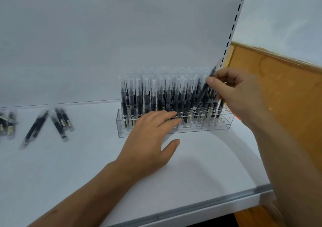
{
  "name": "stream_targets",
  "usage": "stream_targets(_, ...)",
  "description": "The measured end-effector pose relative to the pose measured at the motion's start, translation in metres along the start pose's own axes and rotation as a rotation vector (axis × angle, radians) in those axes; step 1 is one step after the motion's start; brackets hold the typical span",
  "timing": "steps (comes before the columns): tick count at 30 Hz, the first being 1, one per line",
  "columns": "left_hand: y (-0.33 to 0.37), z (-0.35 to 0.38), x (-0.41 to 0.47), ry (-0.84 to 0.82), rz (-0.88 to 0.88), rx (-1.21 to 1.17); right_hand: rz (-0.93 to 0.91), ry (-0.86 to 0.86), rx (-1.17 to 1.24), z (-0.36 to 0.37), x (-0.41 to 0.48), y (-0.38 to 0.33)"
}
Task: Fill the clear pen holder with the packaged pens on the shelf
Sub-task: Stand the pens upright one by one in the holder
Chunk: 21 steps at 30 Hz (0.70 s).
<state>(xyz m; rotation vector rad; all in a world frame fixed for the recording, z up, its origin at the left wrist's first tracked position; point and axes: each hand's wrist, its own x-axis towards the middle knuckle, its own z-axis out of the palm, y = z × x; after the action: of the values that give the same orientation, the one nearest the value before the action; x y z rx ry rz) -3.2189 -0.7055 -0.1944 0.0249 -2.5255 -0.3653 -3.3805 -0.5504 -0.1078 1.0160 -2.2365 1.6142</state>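
Pinching packaged pen (201,94) between right hand (241,94) fingers (211,80), left hand (149,139) spread (touching pen holder (218,126)).

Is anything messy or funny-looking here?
Nothing looks broken. The loose pens on the left of the shelf lie scattered and crossed, not upright like those in the clear holder. One pen leans tilted, only because the right hand pinches it.

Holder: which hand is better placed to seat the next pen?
Right. The right hand pinches a pen, tilted above the right part of the holder, near empty holes. The left hand lies flat on the holder's front, holding nothing.
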Motion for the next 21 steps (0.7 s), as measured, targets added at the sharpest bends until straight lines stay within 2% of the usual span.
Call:
stream_targets(13, -0.001, -0.001, -0.001, -0.042, 0.018, 0.047, 0.027, -0.166, -0.342, 0.025, -0.007, 0.014)
stream_targets(16, -0.001, -0.003, -0.002, -0.064, 0.008, 0.028, 0.056, -0.119, -0.319, 0.026, -0.010, 0.019)
stream_targets(21, -0.002, -0.004, -0.002, -0.078, 0.014, 0.017, 0.055, -0.138, -0.345, 0.025, -0.012, 0.016)
